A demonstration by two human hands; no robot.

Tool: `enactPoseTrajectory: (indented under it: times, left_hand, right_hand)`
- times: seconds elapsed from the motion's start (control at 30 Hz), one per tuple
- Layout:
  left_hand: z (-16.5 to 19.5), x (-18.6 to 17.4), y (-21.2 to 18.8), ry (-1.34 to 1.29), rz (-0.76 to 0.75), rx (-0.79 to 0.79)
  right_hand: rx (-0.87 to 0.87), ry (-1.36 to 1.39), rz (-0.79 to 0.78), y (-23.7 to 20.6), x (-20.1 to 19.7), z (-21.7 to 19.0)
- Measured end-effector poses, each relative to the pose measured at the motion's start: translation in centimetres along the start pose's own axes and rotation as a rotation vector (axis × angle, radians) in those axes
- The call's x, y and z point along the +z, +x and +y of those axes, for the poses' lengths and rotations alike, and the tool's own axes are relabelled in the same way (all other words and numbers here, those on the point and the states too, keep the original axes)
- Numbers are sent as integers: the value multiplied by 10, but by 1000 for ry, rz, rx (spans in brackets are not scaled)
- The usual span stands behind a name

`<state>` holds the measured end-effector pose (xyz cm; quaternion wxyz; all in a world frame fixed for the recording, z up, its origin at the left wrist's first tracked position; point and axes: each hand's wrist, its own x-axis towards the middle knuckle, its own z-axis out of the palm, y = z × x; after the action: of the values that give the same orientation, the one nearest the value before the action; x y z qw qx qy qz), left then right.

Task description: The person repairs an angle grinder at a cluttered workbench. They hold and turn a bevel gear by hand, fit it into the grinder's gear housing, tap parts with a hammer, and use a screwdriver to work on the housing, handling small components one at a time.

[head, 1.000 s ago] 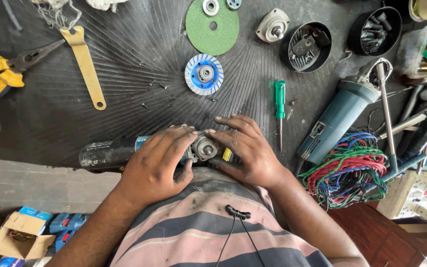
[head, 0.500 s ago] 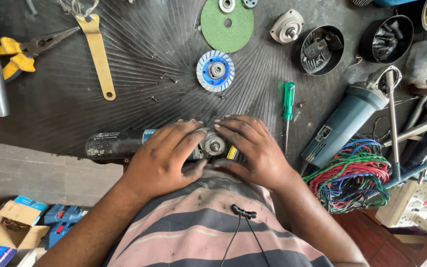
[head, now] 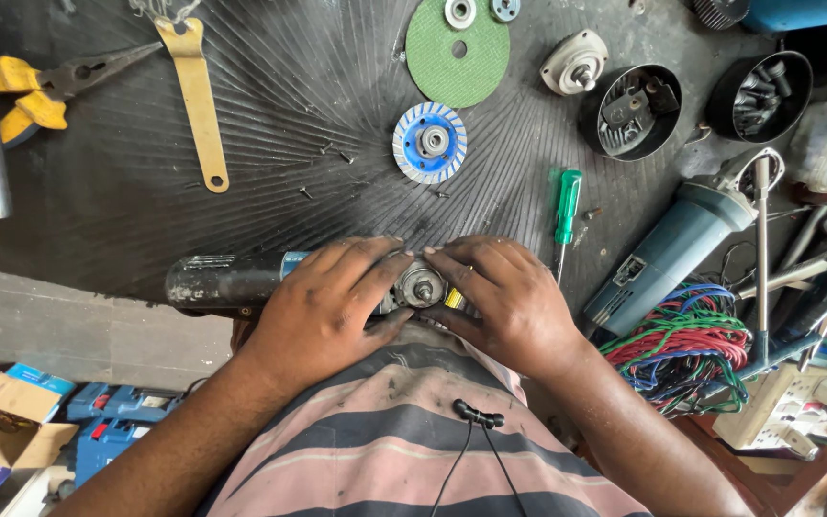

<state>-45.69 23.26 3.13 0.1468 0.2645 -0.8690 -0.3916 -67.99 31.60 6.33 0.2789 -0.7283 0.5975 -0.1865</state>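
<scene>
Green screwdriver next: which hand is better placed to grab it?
Probably right. The right hand rests on the grinder's head end, with the green screwdriver lying just past its fingers. The left hand grips the grinder body, farther from the screwdriver.

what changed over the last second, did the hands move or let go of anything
Nothing was let go or picked up. The left hand and right hand keep the same grip around the head of the angle grinder at the bench edge; only the camera view drifted slightly. The blue diamond disc, green screwdriver and green cutting disc lie where they were.
</scene>
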Motion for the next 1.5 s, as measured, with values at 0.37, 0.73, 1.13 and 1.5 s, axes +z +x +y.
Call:
enactPoseTrajectory:
  times: [0.37, 0.73, 1.13, 1.5]
  left_hand:
    - [-5, 1, 5, 18, -77, -15]
    - [10, 0, 1, 53, -9, 4]
    - [32, 9, -22, 135, 86, 32]
    - [32, 22, -33, 225, 154, 4]
  right_hand:
    - [16, 33, -70, 0, 10, 7]
    - [98, -82, -20, -11, 9, -10]
    - [-170, -275, 94, -40, -5, -25]
    - [-900, -739, -217, 17, -23, -12]
